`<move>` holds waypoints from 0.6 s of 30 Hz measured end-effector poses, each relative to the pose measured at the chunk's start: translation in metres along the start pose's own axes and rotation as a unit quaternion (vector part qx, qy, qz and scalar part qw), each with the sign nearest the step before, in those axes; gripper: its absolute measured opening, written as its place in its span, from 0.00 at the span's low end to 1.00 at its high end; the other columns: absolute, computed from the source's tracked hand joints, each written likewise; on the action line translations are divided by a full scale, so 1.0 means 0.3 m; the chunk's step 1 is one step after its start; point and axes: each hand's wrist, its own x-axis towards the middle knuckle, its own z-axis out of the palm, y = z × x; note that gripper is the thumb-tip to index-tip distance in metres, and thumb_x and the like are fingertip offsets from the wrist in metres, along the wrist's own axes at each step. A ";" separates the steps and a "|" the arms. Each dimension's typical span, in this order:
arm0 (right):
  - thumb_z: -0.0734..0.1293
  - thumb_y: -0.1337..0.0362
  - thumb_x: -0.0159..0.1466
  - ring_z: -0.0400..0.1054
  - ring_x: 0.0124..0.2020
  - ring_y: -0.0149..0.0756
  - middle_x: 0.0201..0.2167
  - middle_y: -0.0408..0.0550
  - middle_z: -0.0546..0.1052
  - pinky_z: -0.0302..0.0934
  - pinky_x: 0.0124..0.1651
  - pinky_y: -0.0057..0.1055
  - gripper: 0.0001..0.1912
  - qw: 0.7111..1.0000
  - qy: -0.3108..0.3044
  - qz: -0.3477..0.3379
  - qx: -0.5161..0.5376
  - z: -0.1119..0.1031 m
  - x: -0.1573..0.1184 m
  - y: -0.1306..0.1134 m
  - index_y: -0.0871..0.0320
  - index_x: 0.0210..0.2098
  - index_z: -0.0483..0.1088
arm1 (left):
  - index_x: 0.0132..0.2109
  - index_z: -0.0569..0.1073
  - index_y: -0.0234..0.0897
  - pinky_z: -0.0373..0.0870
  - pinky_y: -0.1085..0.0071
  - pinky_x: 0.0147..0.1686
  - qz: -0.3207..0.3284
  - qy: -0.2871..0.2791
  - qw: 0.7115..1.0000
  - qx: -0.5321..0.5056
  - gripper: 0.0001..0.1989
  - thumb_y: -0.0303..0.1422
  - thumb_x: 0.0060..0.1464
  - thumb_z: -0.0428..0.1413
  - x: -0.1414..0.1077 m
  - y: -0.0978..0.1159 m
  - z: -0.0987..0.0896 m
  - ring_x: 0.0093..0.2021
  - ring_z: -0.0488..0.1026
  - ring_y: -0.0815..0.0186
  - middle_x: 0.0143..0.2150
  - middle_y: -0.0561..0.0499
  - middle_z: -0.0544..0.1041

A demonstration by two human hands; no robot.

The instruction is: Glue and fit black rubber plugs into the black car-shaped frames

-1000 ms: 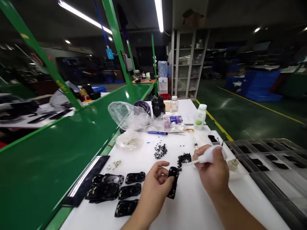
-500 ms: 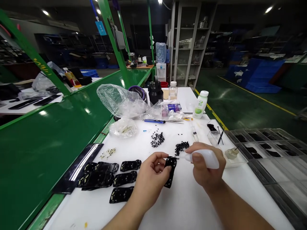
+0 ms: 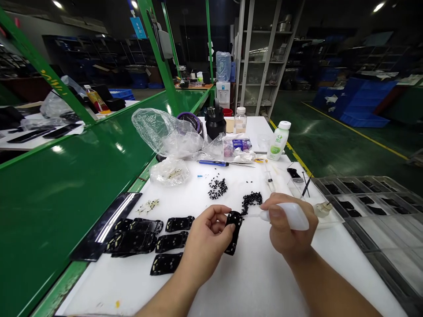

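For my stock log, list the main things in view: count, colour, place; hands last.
Table: one, white, foreground
Held car-shaped part: one, black, centre
Squeeze bottle: one, white, right of centre
Small pieces: many, black, centre
Lying car-shaped parts: several, black, left
Pale bits: many, cream, left
Plastic bags: at least two, clear, far left
Slim tool: one, blue, far side
Flask: one, black, far end
Jar: one, clear, beside flask
Labelled bottle: one, white-green, far right
Syringe: one, clear, right
Compartment tray: one, grey, right
Partition: one, green, left
Left hand: one, bare, gripping held car-shaped part
Right hand: one, bare, holding squeeze bottle
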 end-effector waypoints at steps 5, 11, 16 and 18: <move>0.64 0.68 0.64 0.64 0.21 0.31 0.21 0.43 0.72 0.56 0.24 0.29 0.09 1.000 -0.012 -0.005 -0.005 0.003 0.003 -0.001 0.57 0.28 0.72 | 0.42 0.70 0.37 0.68 0.71 0.31 -0.003 -0.005 1.000 -0.001 0.14 0.30 0.45 0.59 0.003 0.006 0.003 0.28 0.70 0.69 0.31 0.55 0.69; 0.64 0.69 0.64 0.63 0.20 0.30 0.21 0.43 0.71 0.55 0.22 0.29 0.08 1.000 -0.010 -0.016 0.000 0.006 0.004 0.001 0.57 0.28 0.72 | 0.43 0.70 0.37 0.68 0.71 0.32 -0.007 -0.013 1.000 0.006 0.15 0.31 0.46 0.59 0.004 0.002 -0.004 0.29 0.72 0.68 0.31 0.55 0.69; 0.64 0.69 0.63 0.62 0.21 0.30 0.21 0.43 0.71 0.55 0.22 0.29 0.08 1.000 -0.011 -0.020 0.000 0.005 0.005 0.003 0.57 0.29 0.71 | 0.43 0.70 0.37 0.67 0.70 0.31 -0.008 -0.012 1.000 0.011 0.15 0.31 0.45 0.59 0.003 0.000 -0.005 0.29 0.72 0.67 0.31 0.55 0.69; 0.64 0.70 0.63 0.62 0.20 0.30 0.20 0.43 0.70 0.54 0.22 0.29 0.08 1.000 -0.011 -0.019 -0.006 0.003 0.005 0.002 0.57 0.28 0.71 | 0.42 0.70 0.37 0.67 0.70 0.31 -0.011 -0.010 1.000 0.012 0.15 0.32 0.44 0.60 0.005 0.000 -0.004 0.29 0.72 0.67 0.31 0.55 0.69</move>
